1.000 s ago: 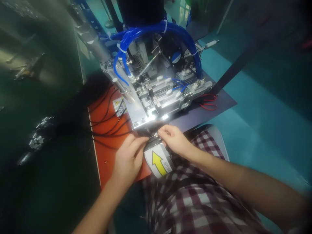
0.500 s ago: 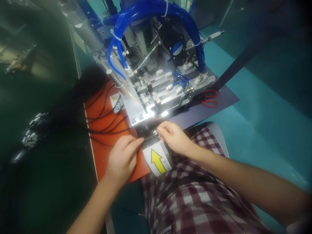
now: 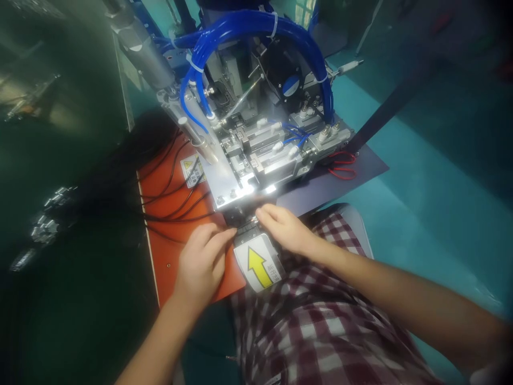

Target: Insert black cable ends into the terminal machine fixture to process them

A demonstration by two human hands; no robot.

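Both hands are at the near end of a metal machine [image 3: 276,168] with pneumatic cylinders. My left hand [image 3: 202,262] has its thumb and fingertips pressed together at the left side of a small dark feed track [image 3: 247,231]. Across from it, my right hand [image 3: 282,227] has its fingers closed in a pinch at the track's right side, below the bright front edge. Whatever lies between the fingertips of either hand is too small or hidden to name. Just below the track sits a white label [image 3: 256,262] with a yellow arrow pointing toward the machine.
Thick blue air hoses [image 3: 256,24] arch over the machine. Black cables [image 3: 176,216] cross the orange board [image 3: 160,272] at left, beside a warning sticker [image 3: 193,170]. Red-handled scissors [image 3: 342,166] lie on the grey plate [image 3: 312,195]. A metal cylinder [image 3: 148,59] rises at upper left.
My right hand has shifted slightly left and down, with its fingers lower over the track. The left hand stays in nearly the same place. The view has moved a little.
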